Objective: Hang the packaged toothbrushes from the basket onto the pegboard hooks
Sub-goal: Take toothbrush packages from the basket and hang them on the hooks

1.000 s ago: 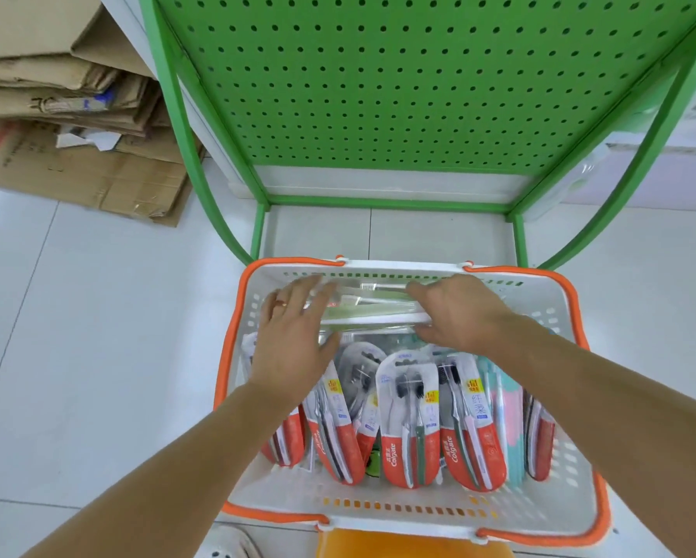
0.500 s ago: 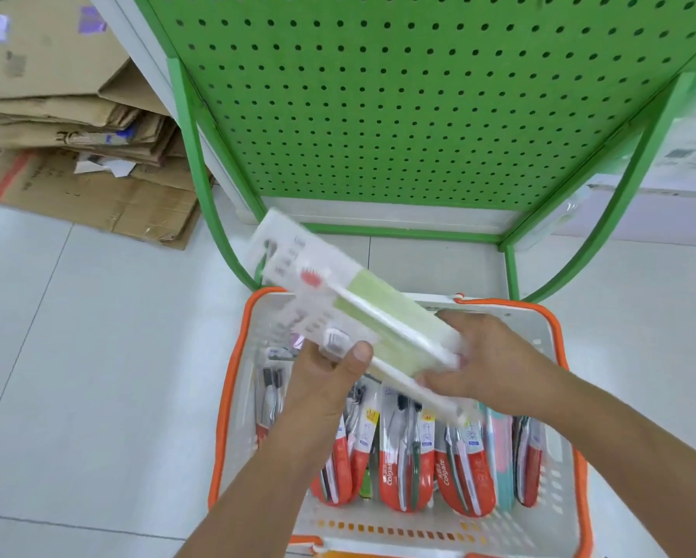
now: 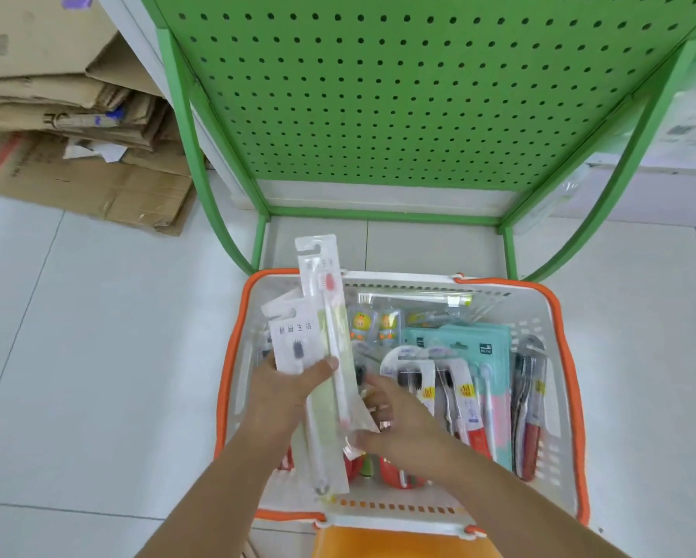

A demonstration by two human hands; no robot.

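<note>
A white basket (image 3: 539,316) with an orange rim stands on the floor below the green pegboard (image 3: 398,94). Several packaged toothbrushes (image 3: 459,380) lie inside it. My left hand (image 3: 285,392) grips two long white toothbrush packs (image 3: 326,336) over the basket's left side, thumb across their front. One pack points up towards the pegboard, its hang hole at the top. My right hand (image 3: 398,420) touches the lower edge of those packs with curled fingers. No hooks show on the pegboard.
The pegboard stands in a green tube frame (image 3: 201,155) with curved legs. Flattened cardboard boxes (image 3: 68,126) are piled at the left on the white tile floor (image 3: 76,356). An orange object (image 3: 398,543) sits just below the basket's near edge.
Both hands lifted the long white packs out of the basket. The packs turned from lying crosswise to upright in my left hand, and my right hand slid down to their lower edge.
</note>
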